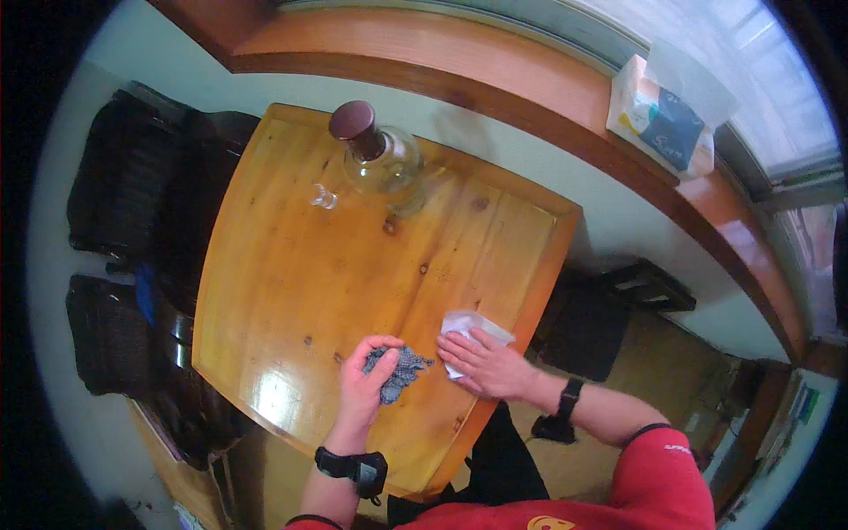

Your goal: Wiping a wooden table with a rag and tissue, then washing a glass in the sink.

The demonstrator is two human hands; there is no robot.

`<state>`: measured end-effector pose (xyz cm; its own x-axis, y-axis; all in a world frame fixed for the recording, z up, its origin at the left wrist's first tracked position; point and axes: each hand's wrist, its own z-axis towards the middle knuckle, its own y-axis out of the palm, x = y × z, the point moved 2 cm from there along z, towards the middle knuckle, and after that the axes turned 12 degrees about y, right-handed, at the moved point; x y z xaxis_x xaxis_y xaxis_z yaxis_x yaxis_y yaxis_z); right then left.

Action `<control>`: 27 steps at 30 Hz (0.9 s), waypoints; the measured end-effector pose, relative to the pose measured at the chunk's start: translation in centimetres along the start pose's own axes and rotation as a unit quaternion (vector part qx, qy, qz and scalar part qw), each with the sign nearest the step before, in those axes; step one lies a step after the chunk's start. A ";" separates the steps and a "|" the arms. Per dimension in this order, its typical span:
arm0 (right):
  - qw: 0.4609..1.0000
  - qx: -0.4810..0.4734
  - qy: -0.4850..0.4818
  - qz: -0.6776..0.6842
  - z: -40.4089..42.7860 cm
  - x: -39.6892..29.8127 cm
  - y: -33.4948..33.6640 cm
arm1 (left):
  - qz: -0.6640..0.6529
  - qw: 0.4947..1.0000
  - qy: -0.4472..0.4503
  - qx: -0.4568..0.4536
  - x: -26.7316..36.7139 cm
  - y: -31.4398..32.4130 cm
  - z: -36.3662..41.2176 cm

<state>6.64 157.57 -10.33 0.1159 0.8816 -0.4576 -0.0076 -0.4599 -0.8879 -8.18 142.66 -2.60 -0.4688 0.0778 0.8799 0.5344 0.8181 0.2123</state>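
Observation:
My left hand (363, 384) is raised over the near part of a wooden table (331, 265), with a crumpled grey checked cloth (399, 376) pinched between thumb and fingers. To its right, my right hand (487, 364) lies flat on a folded white tissue (493, 326), pressing it onto the tabletop by the right edge. The palm and fingers hide part of the tissue. Both wrists wear black straps.
A glass vessel with a brown neck (384, 159) stands at the table's far side, beside a small clear glass piece (324, 197). Dark glossy chairs (126, 179) line the left. A tissue pack (662, 119) sits on the wooden windowsill (424, 46). A dark stool (589, 324) is at right.

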 end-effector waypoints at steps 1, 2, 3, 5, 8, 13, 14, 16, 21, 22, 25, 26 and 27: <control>0.999 -0.041 -0.012 0.019 0.7 2.3 -0.8 | 0.010 1.000 0.022 -0.017 0.0 0.4 0.4; 0.996 -0.081 -0.022 0.035 2.1 4.8 -1.6 | 0.010 1.000 0.020 -0.012 -0.1 0.5 0.6; 0.984 -0.144 0.096 0.049 4.7 7.9 -2.9 | 0.011 1.000 0.011 0.006 -0.2 0.5 0.6; 0.986 -0.068 0.118 -0.096 9.8 11.2 -8.1 | 0.013 0.999 0.001 0.033 -0.5 0.2 0.0; 0.977 0.114 0.095 -0.152 13.4 13.9 -7.2 | 0.016 0.999 -0.018 0.037 -1.2 1.0 0.1; 0.996 -0.033 0.077 -0.036 10.3 2.4 -1.3 | 0.096 0.994 0.050 0.028 -0.5 1.3 1.7; 0.983 -0.176 -0.022 -0.049 7.1 0.2 -0.3 | 0.147 0.987 0.063 0.022 -0.1 2.3 3.2; 0.939 -0.313 -0.129 -0.053 5.4 -0.3 0.3 | 0.212 0.967 0.128 0.054 2.2 3.7 5.9; 0.996 -0.008 0.081 0.034 12.8 11.4 -5.0 | 0.296 0.911 0.265 0.113 9.4 4.2 10.2; 0.980 0.082 0.068 -0.167 14.5 12.7 -6.6 | 0.365 0.871 0.309 0.113 10.7 4.3 10.5; 0.974 0.091 0.145 -0.146 16.3 13.4 -5.9 | 0.364 0.853 0.365 0.084 12.4 6.4 12.0; 0.974 0.091 0.145 -0.147 16.4 13.5 -5.9 | 0.364 0.853 0.365 0.084 13.2 6.9 12.6; 0.973 0.099 0.149 -0.145 16.3 13.5 -6.0 | 0.411 0.824 0.387 0.047 14.0 7.7 13.2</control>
<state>-7.93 173.96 -11.90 0.4245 0.8874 -0.1796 -0.1193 -0.1418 -0.9827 -19.92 157.56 5.73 0.6338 0.2702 0.7248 0.3737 0.7134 -0.5928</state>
